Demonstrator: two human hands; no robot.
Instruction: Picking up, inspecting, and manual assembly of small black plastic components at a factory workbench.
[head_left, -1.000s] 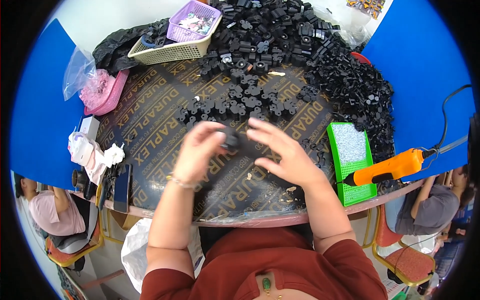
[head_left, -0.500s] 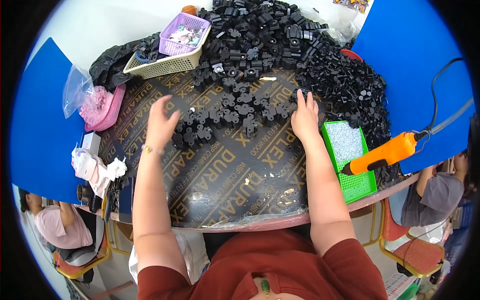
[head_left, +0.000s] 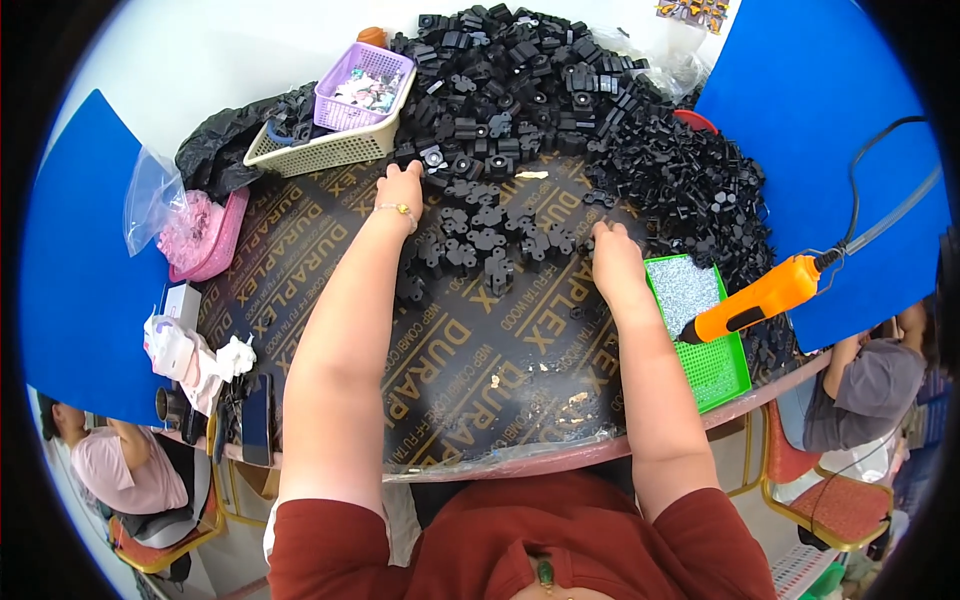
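My left hand (head_left: 402, 188) reaches to the left edge of the big heap of black plastic housings (head_left: 520, 75), its fingers bent down beside the parts. Whatever they hold, if anything, is hidden. Just right of it, a group of black lobed plastic pieces (head_left: 488, 238) stands close together on the dark board. At that group's right side is my right hand (head_left: 618, 262), fingers curled downward. Its fingertips are partly hidden, so I cannot make out anything in them. A mound of small black parts (head_left: 690, 170) lies beyond this hand.
Right of my forearm sit a green tray (head_left: 738, 378) of small silvery pieces and an orange electric screwdriver (head_left: 765, 300). A purple basket (head_left: 340, 112) rests in a cream basket (head_left: 330, 155) at the back left. A pink basket (head_left: 225, 235) stands left. People sit on both sides.
My left hand has moved right and away from me to the heap's edge. My right hand has drawn slightly nearer, its fingers now bent. The black lobed pieces sit in a tighter group.
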